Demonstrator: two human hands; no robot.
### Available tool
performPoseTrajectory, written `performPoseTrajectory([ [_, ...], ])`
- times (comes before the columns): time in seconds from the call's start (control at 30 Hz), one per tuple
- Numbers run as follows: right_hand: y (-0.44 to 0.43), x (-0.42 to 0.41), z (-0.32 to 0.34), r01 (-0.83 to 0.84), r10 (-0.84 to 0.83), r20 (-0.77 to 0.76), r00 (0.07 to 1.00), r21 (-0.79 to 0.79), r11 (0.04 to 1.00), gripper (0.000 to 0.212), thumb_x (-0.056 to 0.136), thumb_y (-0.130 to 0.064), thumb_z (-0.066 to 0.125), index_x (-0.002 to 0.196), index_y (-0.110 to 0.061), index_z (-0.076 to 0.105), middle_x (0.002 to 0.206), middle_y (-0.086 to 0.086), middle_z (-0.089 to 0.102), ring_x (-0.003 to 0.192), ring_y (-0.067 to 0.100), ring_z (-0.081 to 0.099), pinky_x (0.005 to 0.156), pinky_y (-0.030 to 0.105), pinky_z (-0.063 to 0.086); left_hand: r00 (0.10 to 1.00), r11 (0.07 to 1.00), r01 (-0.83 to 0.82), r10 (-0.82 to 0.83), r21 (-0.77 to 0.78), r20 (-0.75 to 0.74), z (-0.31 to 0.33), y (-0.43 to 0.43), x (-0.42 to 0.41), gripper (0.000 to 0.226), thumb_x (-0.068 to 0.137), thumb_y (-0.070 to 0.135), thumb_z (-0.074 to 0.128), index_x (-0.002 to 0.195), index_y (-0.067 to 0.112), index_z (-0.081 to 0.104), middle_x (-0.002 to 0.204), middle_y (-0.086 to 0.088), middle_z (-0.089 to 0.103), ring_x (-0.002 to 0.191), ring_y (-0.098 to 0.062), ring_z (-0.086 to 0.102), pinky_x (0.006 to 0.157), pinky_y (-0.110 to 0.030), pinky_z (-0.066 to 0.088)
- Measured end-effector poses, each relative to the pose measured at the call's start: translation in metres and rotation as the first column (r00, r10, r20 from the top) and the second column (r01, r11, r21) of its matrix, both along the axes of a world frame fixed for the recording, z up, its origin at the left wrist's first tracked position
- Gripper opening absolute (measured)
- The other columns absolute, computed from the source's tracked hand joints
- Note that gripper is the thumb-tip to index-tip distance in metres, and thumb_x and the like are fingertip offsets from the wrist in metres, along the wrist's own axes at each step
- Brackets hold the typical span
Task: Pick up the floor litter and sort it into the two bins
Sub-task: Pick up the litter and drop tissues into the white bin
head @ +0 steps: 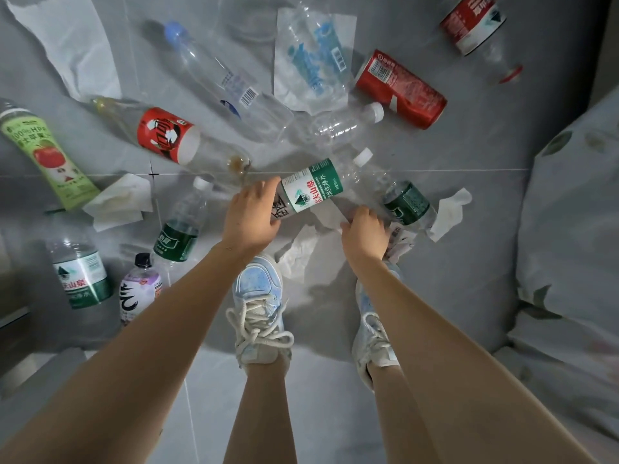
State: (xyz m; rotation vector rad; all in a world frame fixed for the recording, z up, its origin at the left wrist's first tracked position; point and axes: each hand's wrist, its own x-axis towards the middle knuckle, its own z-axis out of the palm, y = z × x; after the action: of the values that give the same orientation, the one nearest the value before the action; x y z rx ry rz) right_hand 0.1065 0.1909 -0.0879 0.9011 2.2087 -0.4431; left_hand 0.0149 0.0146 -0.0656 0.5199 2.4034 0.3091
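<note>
Litter lies scattered over the grey tiled floor. My left hand (249, 216) grips the base of a clear water bottle with a green and white label (311, 187), whose white cap points up and right. My right hand (365, 229) is curled down onto a crumpled white tissue (326, 214), beside a crushed bottle with a dark green label (405, 202). More tissues lie near my feet (298, 252) and at the right (449, 212). No bin is in view.
Around me lie a red can (400, 90), a blue-capped clear bottle (217, 75), a red-label bottle (167, 135), a green apple-juice bottle (47, 155), a plastic wrapper (315, 58) and several more bottles at lower left. Patterned bedding (569, 212) borders the right. My shoes (258, 306) stand below.
</note>
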Motion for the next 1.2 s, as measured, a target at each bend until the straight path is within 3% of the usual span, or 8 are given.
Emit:
performPoseTrajectory([
  [0.2, -0.002, -0.007, 0.018, 0.095, -0.097, -0.016, 0.995, -0.097, 0.991, 0.018, 0.094, -0.014, 0.054, 0.104, -0.007, 0.066, 0.112, 0.013, 0.064, 0.107, 0.034, 0.057, 0.089, 0.044, 0.05, 0.983, 0.973, -0.184, 0.185, 0.14, 0.006, 0.035, -0.005, 0.005, 0.054, 0.077, 0.019, 0.071, 0.121, -0.001, 0.047, 0.11, -0.018, 0.058, 0.095, -0.035, 0.058, 0.076, -0.037, 0.046],
  [0.33, 0.003, -0.025, 0.064, 0.339, -0.354, -0.035, 0.935, -0.215, 0.916, 0.015, 0.095, -0.013, 0.052, 0.105, -0.004, 0.06, 0.105, 0.012, 0.066, 0.092, 0.027, 0.06, 0.075, 0.033, 0.047, 0.964, 0.942, -0.268, 0.26, 0.205, 0.064, 0.077, -0.009, 0.002, 0.067, 0.075, 0.058, 0.062, 0.121, 0.012, 0.046, 0.115, -0.008, 0.055, 0.092, -0.02, 0.052, 0.069, -0.033, 0.045],
  [0.37, 0.006, -0.032, 0.08, 0.371, -0.394, -0.056, 0.917, -0.239, 0.898, 0.014, 0.095, -0.011, 0.052, 0.104, -0.004, 0.059, 0.103, 0.012, 0.067, 0.088, 0.025, 0.058, 0.073, 0.031, 0.044, 0.958, 0.94, -0.285, 0.276, 0.188, 0.072, 0.089, -0.008, -0.002, 0.068, 0.074, 0.059, 0.065, 0.123, 0.016, 0.047, 0.12, -0.005, 0.053, 0.095, -0.019, 0.054, 0.07, -0.033, 0.046],
  [0.5, 0.021, -0.069, 0.147, 0.462, -0.524, -0.205, 0.827, -0.286, 0.84, 0.014, 0.093, -0.008, 0.051, 0.103, -0.005, 0.06, 0.098, 0.011, 0.068, 0.085, 0.025, 0.059, 0.07, 0.026, 0.039, 0.928, 0.914, -0.371, 0.37, 0.163, 0.04, 0.141, 0.002, -0.027, 0.061, 0.076, 0.04, 0.077, 0.129, 0.019, 0.054, 0.128, -0.002, 0.053, 0.109, -0.021, 0.057, 0.082, -0.035, 0.049],
  [0.67, 0.039, -0.13, 0.217, 0.518, -0.612, -0.304, 0.73, -0.339, 0.785, 0.021, 0.088, -0.008, 0.056, 0.105, -0.008, 0.068, 0.1, 0.008, 0.071, 0.085, 0.017, 0.058, 0.073, 0.019, 0.037, 0.808, 0.777, -0.565, 0.59, 0.276, -0.005, 0.213, 0.025, -0.071, 0.051, 0.073, 0.043, 0.079, 0.113, 0.02, 0.056, 0.109, 0.005, 0.06, 0.093, -0.014, 0.056, 0.073, -0.028, 0.041],
  [0.97, 0.038, -0.219, 0.301, 0.491, -0.693, -0.402, 0.598, -0.5, 0.713, 0.013, 0.086, -0.017, 0.065, 0.094, -0.009, 0.072, 0.081, -0.002, 0.066, 0.073, 0.011, 0.058, 0.071, 0.021, 0.043, 0.722, 0.652, -0.586, 0.69, 0.481, -0.055, 0.291, 0.045, -0.158, 0.047, 0.074, 0.04, 0.08, 0.107, 0.017, 0.057, 0.103, 0.003, 0.064, 0.088, -0.013, 0.057, 0.075, -0.022, 0.044],
  [1.07, 0.035, -0.241, 0.318, 0.463, -0.679, -0.432, 0.593, -0.507, 0.727, 0.015, 0.086, -0.021, 0.066, 0.094, -0.01, 0.072, 0.08, -0.002, 0.067, 0.073, 0.011, 0.059, 0.07, 0.022, 0.045, 0.71, 0.613, -0.57, 0.703, 0.547, -0.048, 0.306, 0.049, -0.181, 0.042, 0.079, 0.031, 0.078, 0.111, 0.013, 0.058, 0.108, 0.0, 0.06, 0.087, -0.009, 0.053, 0.07, -0.006, 0.042],
  [1.2, 0.035, -0.27, 0.335, 0.449, -0.681, -0.445, 0.582, -0.522, 0.725, 0.014, 0.088, -0.021, 0.065, 0.096, -0.012, 0.072, 0.082, -0.005, 0.067, 0.075, 0.009, 0.061, 0.072, 0.02, 0.046, 0.689, 0.519, -0.534, 0.724, 0.667, -0.012, 0.315, 0.045, -0.213, 0.037, 0.088, 0.018, 0.069, 0.122, 0.011, 0.055, 0.119, -0.002, 0.053, 0.105, -0.017, 0.057, 0.082, -0.024, 0.056],
])
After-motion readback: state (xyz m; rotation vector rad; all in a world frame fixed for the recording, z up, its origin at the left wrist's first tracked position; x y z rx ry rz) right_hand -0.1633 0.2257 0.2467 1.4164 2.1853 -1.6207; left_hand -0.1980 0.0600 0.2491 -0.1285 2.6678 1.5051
